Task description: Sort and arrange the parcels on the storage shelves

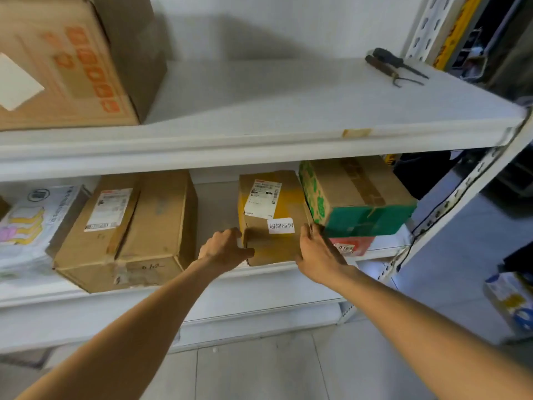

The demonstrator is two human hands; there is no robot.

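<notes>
Two hands hold one parcel. The left hand (223,246) curls its fingers round the front left corner of the small brown cardboard parcel with white labels (275,249). The right hand (317,252) grips its right side, fingers closed against it. The parcel sits at the front of the lower white metal shelf (259,272).

Four other parcels share that shelf:
- one large brown cardboard box (129,226), to the left with a gap between
- one white printed plastic mailer bag (34,220), further left
- one green-printed cardboard box (354,192), pressed close on the right
- one red parcel (353,245), under the green-printed box

The upper white shelf (259,111) carries one big orange-printed cardboard box (72,62) at the left. Two dark-handled tools (395,66) lie at its right.
</notes>
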